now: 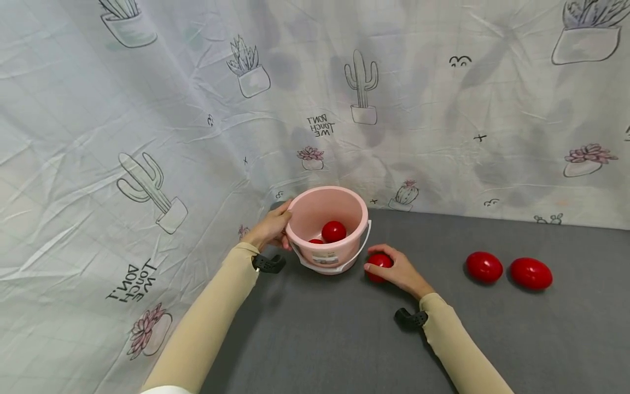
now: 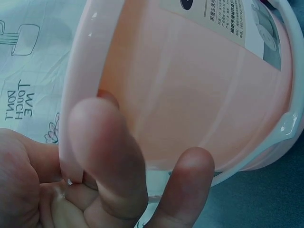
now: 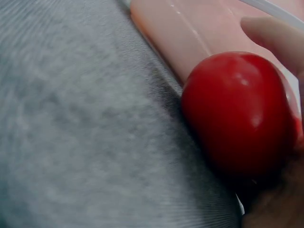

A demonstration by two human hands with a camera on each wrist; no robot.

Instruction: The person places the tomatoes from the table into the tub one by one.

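In the head view, a pink bucket [image 1: 322, 249] with a white handle [image 1: 365, 241] stands on the grey table. My left hand [image 1: 272, 225] grips its rim at the left side. The left wrist view shows the bucket's rim [image 2: 88, 71] between the thumb and fingers. Just right of the bucket, my right hand [image 1: 398, 269] holds a glossy red egg-shaped object [image 1: 379, 267], thumb on the near side and fingers on the far side. Up close, that red egg-shaped object [image 3: 240, 114] appears beside the bucket wall; the palm is partly hidden. Inside the bucket lie two red objects [image 1: 333, 231], one mostly hidden.
Two more red egg-shaped objects, one [image 1: 484, 267] left of the other [image 1: 531, 273], lie on the grey table [image 1: 344, 334] to the right. A white curtain [image 1: 418, 153] printed with potted plants hangs behind the table and along the left side.
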